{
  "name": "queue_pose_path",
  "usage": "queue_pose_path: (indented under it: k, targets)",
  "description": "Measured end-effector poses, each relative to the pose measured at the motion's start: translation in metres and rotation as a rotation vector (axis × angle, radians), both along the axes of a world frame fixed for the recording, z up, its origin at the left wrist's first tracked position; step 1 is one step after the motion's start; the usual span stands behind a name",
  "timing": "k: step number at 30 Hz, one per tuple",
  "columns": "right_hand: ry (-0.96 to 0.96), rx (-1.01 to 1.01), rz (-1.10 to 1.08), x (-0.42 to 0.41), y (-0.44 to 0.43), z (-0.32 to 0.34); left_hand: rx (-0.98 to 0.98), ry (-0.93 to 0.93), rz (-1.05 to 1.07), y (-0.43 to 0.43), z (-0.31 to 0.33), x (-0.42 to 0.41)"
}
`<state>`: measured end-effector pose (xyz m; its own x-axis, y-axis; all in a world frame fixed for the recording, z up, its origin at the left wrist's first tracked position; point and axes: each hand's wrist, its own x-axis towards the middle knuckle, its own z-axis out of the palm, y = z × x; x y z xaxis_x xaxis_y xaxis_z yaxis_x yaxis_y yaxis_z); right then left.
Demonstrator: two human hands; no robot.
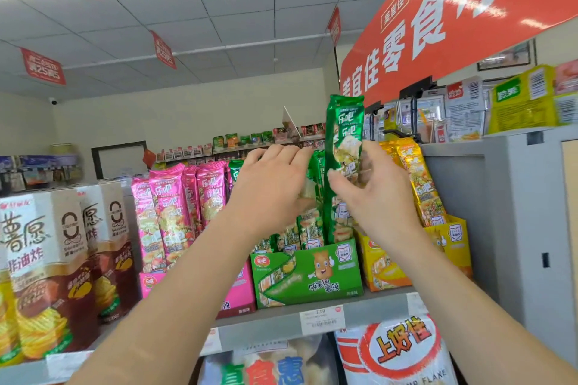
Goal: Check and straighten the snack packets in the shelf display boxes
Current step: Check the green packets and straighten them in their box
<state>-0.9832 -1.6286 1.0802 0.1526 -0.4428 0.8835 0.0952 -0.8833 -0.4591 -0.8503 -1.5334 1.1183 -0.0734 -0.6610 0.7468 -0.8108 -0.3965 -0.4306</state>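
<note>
A green display box (312, 275) stands on the top shelf between a pink box (240, 294) and a yellow box (450, 244). My right hand (372, 194) grips one tall green snack packet (344, 131), lifted upright above the others, its lower end still inside the green box. My left hand (269, 184) reaches over the tops of the remaining green packets (308, 228), its fingers curled on their upper edges. Pink packets (175, 206) stand in the pink box and yellow packets (419, 178) lean in the yellow one.
Tall brown-and-white chip cartons (62, 259) stand at the left on the same shelf. A grey cabinet (516, 212) rises at the right. A price tag (322, 319) sits on the shelf edge, with large snack bags (397, 353) on the shelf below.
</note>
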Motion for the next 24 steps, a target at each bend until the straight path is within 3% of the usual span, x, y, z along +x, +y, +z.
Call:
queue_pose_path:
  k: [6, 11, 14, 20, 22, 24]
  targets:
    - [-0.364, 0.110, 0.231, -0.036, 0.005, 0.044, 0.039, 0.011, -0.025, 0.002, 0.000, -0.002]
    - [-0.369, 0.631, 0.810, -0.062, 0.012, 0.018, -0.076, 0.042, -0.150, 0.017, -0.008, -0.019]
    - [-0.319, 0.733, 0.900, -0.064, 0.025, -0.008, -0.249, 0.338, -0.404, 0.037, -0.032, -0.051]
    - [-0.354, 0.886, 1.006, -0.055, 0.052, -0.040, -0.043, 1.056, -0.703, 0.056, -0.125, -0.105]
    - [-0.341, 0.896, 0.967, -0.050, 0.056, -0.050, -0.084, 1.247, -0.767, 0.056, -0.143, -0.109]
    - [-0.326, 0.856, 0.804, -0.045, 0.057, -0.059, -0.206, 1.292, -0.790, 0.057, -0.150, -0.110]
